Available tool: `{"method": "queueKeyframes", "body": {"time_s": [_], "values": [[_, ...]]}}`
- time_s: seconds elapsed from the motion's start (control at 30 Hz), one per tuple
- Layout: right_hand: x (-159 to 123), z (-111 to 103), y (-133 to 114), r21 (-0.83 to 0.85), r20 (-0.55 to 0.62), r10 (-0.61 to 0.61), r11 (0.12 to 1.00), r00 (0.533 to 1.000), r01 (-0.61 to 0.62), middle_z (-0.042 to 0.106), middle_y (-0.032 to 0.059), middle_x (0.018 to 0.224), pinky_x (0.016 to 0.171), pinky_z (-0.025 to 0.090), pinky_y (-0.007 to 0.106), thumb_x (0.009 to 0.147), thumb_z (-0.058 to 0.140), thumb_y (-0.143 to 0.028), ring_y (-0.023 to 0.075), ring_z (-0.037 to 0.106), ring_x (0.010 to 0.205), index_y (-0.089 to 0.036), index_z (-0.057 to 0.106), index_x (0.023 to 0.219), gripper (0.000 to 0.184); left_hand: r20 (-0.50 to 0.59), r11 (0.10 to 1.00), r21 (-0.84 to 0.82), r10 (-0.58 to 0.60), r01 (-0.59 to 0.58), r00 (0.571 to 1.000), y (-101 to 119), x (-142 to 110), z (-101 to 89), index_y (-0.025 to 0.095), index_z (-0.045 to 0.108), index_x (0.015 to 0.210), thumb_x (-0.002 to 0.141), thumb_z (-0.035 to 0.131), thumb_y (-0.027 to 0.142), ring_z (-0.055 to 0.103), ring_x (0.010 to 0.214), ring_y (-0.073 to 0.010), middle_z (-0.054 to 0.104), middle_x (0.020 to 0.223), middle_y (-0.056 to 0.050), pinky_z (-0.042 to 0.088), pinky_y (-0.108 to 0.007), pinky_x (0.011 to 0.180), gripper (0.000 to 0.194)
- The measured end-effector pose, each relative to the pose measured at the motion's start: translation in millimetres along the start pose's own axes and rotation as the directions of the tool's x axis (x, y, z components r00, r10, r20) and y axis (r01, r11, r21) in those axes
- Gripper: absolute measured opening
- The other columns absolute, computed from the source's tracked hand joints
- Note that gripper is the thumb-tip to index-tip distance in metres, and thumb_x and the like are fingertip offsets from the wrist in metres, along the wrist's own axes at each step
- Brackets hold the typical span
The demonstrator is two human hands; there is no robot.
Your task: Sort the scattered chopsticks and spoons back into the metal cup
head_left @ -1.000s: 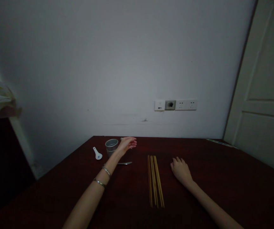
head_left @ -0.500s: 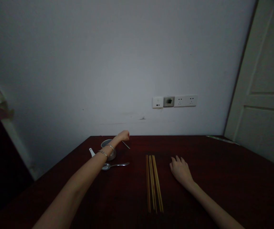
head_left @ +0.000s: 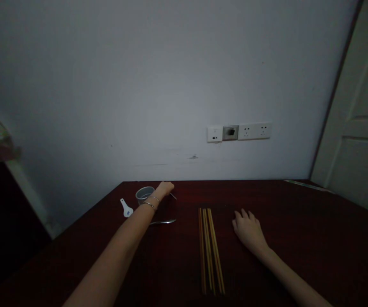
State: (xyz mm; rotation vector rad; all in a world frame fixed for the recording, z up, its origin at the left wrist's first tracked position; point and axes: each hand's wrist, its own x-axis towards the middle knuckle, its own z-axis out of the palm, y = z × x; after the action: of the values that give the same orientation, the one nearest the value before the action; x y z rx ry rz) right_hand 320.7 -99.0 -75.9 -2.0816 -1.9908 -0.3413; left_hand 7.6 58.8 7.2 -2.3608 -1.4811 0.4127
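My left hand [head_left: 165,187] is reached out at the table's far side with its fingers curled closed, mostly out of sight. A thin metallic handle [head_left: 173,196] sticks out just beside it, its other end hidden. Behind my left wrist stands a round metal bowl [head_left: 142,197], partly covered. The left forearm hides most of a metal spoon, whose handle [head_left: 165,222] shows to its right. Several wooden chopsticks [head_left: 210,247] lie side by side between my arms. To their right, my right hand [head_left: 248,229] rests palm down on the table, fingers spread and holding nothing.
A white soup spoon [head_left: 127,209] lies left of the bowl on the dark red table [head_left: 299,247]. A flat, narrow strip [head_left: 308,186] lies at the far right edge. Sockets and switches [head_left: 239,132] sit on the wall behind, and a pale door [head_left: 360,162] stands at right.
My left hand has come down slightly toward the tabletop. The white soup spoon and more of the bowl now show past the forearm. My right hand stays resting; the view has shifted a little.
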Motion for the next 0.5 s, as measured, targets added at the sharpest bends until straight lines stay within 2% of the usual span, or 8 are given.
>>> {"method": "queueKeyframes", "body": {"time_s": [0.33,0.5], "values": [[1.2,5.2,1.1,-0.013,0.005,0.009,1.000,1.000,-0.009,0.049,0.0192,0.124,0.087,0.035,0.042,0.083,0.034,-0.024,0.0336,0.041,0.115,-0.009,0.053,0.118,0.042,-0.074,0.998,0.067,-0.019,0.024,0.997,8.2,-3.3,16.3,0.008,0.065,0.085,0.078,0.049,0.006,0.059,0.087,-0.0208,0.064,0.089,-0.017,0.044,-0.031,0.074,0.018],[1.9,6.7,1.6,-0.009,0.007,0.008,1.000,1.000,-0.008,0.049,0.0189,0.124,0.087,0.035,0.042,0.083,0.034,-0.024,0.0341,0.041,0.115,-0.009,0.053,0.117,0.042,-0.130,0.999,0.028,0.036,-0.032,0.991,8.0,-4.5,24.7,0.006,0.063,0.085,0.080,0.045,0.003,0.056,0.087,-0.0214,0.062,0.089,-0.020,0.040,-0.035,0.075,0.019]]}}
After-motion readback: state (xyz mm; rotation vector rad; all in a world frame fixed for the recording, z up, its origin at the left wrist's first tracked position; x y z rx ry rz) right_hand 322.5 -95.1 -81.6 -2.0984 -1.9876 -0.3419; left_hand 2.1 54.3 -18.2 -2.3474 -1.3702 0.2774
